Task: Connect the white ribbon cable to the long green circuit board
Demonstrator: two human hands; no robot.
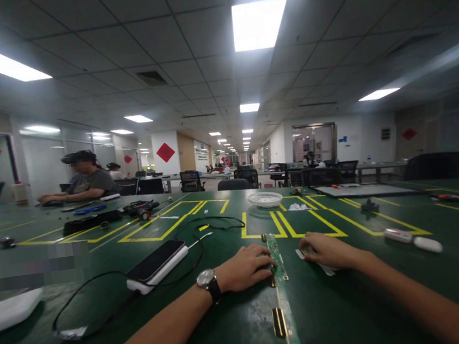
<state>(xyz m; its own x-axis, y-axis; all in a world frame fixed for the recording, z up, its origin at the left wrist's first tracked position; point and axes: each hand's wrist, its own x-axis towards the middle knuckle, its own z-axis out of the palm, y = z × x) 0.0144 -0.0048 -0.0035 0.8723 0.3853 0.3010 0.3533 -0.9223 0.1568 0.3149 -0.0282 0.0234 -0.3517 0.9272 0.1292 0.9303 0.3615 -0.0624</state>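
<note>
Green table (356, 302): narrow circuit board strip (276, 253) lies flat at centre, long axis running straight away from me. My left hand (246, 267) is curled onto its edge and my right hand (328, 250) has fingers down on a white tab (300, 253) just beside it. Can't tell if either pinches. Reads as steady-and-fit; next move needs the board pinned flat.

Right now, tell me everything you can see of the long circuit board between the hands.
The circuit board is a long, narrow green strip lying flat on the dark green table, running straight out from the near edge. Small parts dot its far end; a brass-coloured piece sits nearer. The left hand touches its far end; the right hand lies apart.
</note>
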